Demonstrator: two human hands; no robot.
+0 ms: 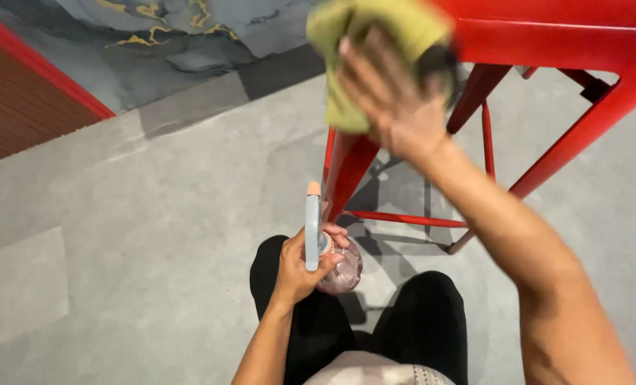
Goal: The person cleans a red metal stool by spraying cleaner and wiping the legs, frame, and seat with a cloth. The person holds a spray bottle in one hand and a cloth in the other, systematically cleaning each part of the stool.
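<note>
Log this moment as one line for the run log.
left hand: holds spray bottle | right hand: presses yellow-green cloth on red stool

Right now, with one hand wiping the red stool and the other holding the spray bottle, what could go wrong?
1. The left hand holds the spray bottle low over the grey floor; a loose hold might drop it.
2. The right hand presses the green cloth on the red stool; hard pushing might tip it.

You stand on a grey tiled floor in even light. Ahead of you rises a grey marble-patterned wall with gold veins, and a red-trimmed ribbed brown panel at left.
</note>
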